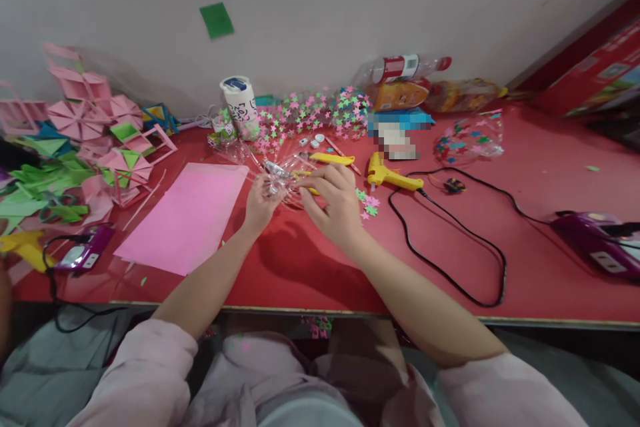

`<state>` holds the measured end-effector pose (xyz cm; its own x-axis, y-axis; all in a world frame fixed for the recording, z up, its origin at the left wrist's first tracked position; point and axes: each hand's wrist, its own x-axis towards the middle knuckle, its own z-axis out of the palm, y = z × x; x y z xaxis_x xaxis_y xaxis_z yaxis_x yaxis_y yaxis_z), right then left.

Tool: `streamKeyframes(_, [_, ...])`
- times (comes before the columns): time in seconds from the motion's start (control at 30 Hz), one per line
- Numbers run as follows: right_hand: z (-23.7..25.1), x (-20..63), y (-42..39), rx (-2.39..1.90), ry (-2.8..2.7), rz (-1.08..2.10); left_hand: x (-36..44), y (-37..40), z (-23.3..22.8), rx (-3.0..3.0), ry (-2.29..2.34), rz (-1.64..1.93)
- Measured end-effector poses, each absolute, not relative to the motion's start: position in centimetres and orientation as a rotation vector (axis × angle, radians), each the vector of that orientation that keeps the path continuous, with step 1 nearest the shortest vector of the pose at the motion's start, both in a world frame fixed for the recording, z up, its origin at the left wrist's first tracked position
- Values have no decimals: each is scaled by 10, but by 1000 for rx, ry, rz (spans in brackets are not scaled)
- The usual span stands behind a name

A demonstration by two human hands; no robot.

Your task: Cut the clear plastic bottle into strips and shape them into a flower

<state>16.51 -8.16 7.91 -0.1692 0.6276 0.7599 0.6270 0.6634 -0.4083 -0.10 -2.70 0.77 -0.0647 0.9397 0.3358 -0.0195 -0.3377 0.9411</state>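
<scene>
My left hand (264,204) is closed round the near side of a crinkled clear plastic bag (283,170) with something silvery in or under it. Across from it, my right hand (334,204) pinches at the bag's right side with thumb and fingers bent; its fingertips partly blend into the shiny plastic. Just beyond the right hand lies a yellow utility knife (334,158). A yellow looped piece, perhaps a scissors handle, shows partly behind the right fingers. Small pink and green paper flowers and stars (369,204) lie right of that hand.
Pink paper sheets (187,217) lie left, near folded paper shapes (83,114). A yellow glue gun (393,175) rests right, its black cord looping to a purple power strip (597,244). Bags of stars (305,114), a white canister (240,107) and bottles (410,68) line the wall.
</scene>
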Motion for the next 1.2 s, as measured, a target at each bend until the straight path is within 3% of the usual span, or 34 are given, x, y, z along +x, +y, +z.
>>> streamKeyframes(0.67, [74, 161, -79, -1079, -1839, 124, -1, -28, 3, 1504, 1079, 1492])
streamKeyframes(1.2, [72, 156, -84, -874, -2120, -103, 2, -34, 18, 1476, 1083, 1602])
